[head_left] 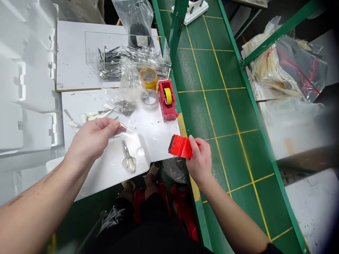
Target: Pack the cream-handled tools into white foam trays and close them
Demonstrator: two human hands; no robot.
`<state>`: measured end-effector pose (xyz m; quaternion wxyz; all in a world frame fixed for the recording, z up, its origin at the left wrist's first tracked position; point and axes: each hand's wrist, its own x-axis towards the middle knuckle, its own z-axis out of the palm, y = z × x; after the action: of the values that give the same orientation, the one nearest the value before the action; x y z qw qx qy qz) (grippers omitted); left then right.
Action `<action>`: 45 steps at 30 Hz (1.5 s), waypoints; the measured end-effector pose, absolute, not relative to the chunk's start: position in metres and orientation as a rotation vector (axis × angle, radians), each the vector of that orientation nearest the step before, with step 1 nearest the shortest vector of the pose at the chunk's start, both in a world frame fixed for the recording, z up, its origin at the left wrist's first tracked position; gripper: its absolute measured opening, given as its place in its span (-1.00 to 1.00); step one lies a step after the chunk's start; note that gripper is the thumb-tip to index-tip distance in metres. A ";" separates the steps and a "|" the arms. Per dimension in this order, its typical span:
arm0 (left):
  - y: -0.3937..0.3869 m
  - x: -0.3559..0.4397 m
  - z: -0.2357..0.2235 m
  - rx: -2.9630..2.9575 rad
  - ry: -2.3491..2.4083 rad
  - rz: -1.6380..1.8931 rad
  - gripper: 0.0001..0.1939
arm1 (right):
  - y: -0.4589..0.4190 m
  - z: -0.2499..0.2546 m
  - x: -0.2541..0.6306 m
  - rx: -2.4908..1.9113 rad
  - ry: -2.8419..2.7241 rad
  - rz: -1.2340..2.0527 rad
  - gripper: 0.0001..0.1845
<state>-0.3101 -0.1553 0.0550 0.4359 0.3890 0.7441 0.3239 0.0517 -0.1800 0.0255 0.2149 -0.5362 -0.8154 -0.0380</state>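
Note:
My left hand (96, 135) pinches a piece of thin clear film (129, 127) between thumb and fingers; whether it is tape or bag plastic I cannot tell. My right hand (200, 158) grips a red tape dispenser (181, 146), its dark cutting edge facing left. Below my left hand lies a white foam tray (144, 155) with a shiny, slender metal item (129, 158) on it, rounded at its near end. Several white-handled brushes or tools (96, 114) lie just beyond my left hand, partly hidden by it.
A clear bin (91, 53) of metal pieces stands at the back, beside yellow tape (149, 78), a clear tape roll (150, 98) and a red desktop dispenser (168, 106). White foam boxes (34, 81) are stacked left. A green yellow-lined conveyor (212, 116) runs along the right.

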 end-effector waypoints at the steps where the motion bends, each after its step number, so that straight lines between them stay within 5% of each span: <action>1: -0.155 -0.309 0.059 0.958 1.837 0.812 -0.60 | -0.179 0.023 0.051 -1.483 -2.260 -0.103 -0.11; 11: -0.110 -0.219 0.080 2.168 1.471 0.292 -0.65 | -0.171 0.029 -0.014 -2.030 -2.654 -0.124 -0.49; 16: -0.106 -0.193 0.077 2.280 1.342 0.254 -0.76 | -0.123 0.058 -0.065 -2.717 -2.478 0.479 -0.58; 22: -0.129 -0.239 0.143 2.271 1.545 0.243 -0.66 | -0.113 0.042 -0.023 -2.758 -2.144 0.869 -0.58; 27: -0.168 -0.285 0.205 1.941 1.624 0.293 -0.63 | -0.135 0.012 0.006 -2.553 -1.868 1.137 -0.57; 33: -0.232 -0.326 0.223 1.293 1.498 0.555 -0.66 | -0.189 0.019 -0.033 -2.294 -1.321 0.988 -0.41; 36: -0.257 -0.350 0.217 1.240 1.387 0.575 -0.75 | -0.258 0.039 -0.093 -1.520 -0.691 1.470 -0.45; 38: -0.271 -0.367 0.212 1.252 1.343 0.540 -0.75 | -0.300 0.056 -0.144 -0.849 -0.329 2.058 -0.30; 41: -0.291 -0.397 0.203 1.276 1.309 0.462 -0.76 | -0.335 0.074 -0.215 -0.158 -0.041 2.335 -0.13; 45: -0.315 -0.434 0.188 1.318 1.285 0.393 -0.74 | -0.346 0.082 -0.263 -0.207 0.249 2.007 -0.65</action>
<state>-0.4340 -0.3152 0.1883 0.5889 0.5659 0.5518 0.1688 -0.2630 -0.3463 0.0815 0.5261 -0.0866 0.1043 0.8395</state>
